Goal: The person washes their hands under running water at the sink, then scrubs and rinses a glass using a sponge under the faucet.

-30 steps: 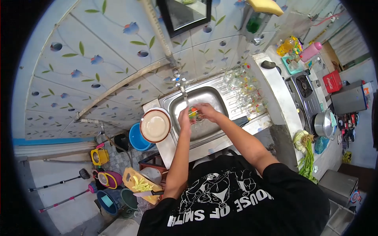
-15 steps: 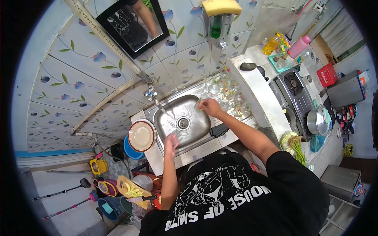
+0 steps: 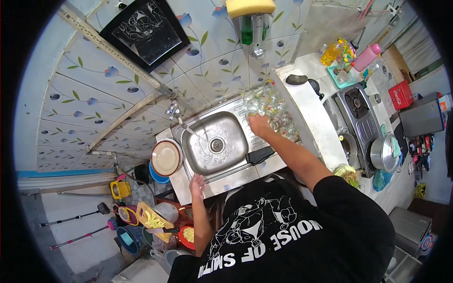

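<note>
Water runs from the tap [image 3: 174,111] into the steel sink [image 3: 193,162]. At the sink's front left corner is my left hand [image 3: 197,186], its fingers apart and nothing in it. My right hand [image 3: 257,125] reaches over the ribbed drainboard, its fingers closed on a glass at the edge of the grouped glasses [image 3: 278,111]; the hand covers most of that glass. Beside the sink's left edge stands a stack of plates [image 3: 166,159] with brown rims. A black cloth-like item [image 3: 260,155] lies on the sink's front right edge.
A raised ledge [image 3: 306,111] borders the drainboard on the right, with a dark stone [image 3: 297,79] on it. Beyond it are a gas stove [image 3: 361,113] and a pot [image 3: 384,153]. A cutting board [image 3: 164,232] with a knife is at the lower left.
My hands have parted from together over the sink. The right one moved right with the glass to the drainboard; the left one drew back to the front edge. The view has shifted.
</note>
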`<state>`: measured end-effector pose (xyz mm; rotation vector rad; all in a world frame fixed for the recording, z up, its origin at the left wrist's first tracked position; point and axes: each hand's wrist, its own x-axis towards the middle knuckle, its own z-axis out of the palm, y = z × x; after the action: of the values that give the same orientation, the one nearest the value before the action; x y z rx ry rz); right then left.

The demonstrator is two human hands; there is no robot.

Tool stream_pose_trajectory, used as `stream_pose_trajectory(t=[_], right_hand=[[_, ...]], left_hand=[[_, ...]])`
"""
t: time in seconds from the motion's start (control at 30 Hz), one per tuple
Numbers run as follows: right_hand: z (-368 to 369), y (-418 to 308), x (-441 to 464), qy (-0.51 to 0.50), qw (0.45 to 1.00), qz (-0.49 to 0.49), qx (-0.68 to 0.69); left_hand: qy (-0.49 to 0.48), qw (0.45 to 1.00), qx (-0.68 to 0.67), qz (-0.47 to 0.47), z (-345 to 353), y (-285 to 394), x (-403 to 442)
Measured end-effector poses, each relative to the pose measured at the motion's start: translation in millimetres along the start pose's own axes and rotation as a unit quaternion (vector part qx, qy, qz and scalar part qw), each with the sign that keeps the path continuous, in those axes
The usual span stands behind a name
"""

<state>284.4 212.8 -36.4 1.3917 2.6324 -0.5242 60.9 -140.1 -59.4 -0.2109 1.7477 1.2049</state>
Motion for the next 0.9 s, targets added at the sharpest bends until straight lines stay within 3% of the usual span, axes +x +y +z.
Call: stream_pose_trajectory(t=[0.33,0.53,0.63,0.7,0.73,0.8,0.83,0.9], right_hand=[[16,11,-5,-0.027,0.999,0.021,-0.037],[20,19,-7,0.017,1.000,0.012,-0.020],[2,26,-13,-0.008,1.000,0.009,0.010],[-1,46,-5,0.000,0.981,-0.001,0.196],[-5,55,-6,-0.004,0.981,0.000,0.193],[-19,74,-5,0.130,0.968,0.008,0.215],[-27,81,-7,0.127,0.969,0.008,0.213],[-36,92,-8,0.040,0.994,0.067,0.081]], left_hand=[[0.025,0.999,-0.025,0.009,1,-25,-23],[0.015,1.000,-0.021,0.008,9,-34,-28],[0.021,1.000,-0.023,0.002,20,-35,-27],[0.020,1.000,-0.022,0.001,27,-34,-26],[0.020,1.000,-0.018,0.002,30,-36,-26],[0.016,0.999,-0.028,-0.001,35,-37,-23],[0.016,1.000,-0.023,-0.002,36,-37,-23],[0.014,1.000,-0.017,-0.003,40,-38,-25]])
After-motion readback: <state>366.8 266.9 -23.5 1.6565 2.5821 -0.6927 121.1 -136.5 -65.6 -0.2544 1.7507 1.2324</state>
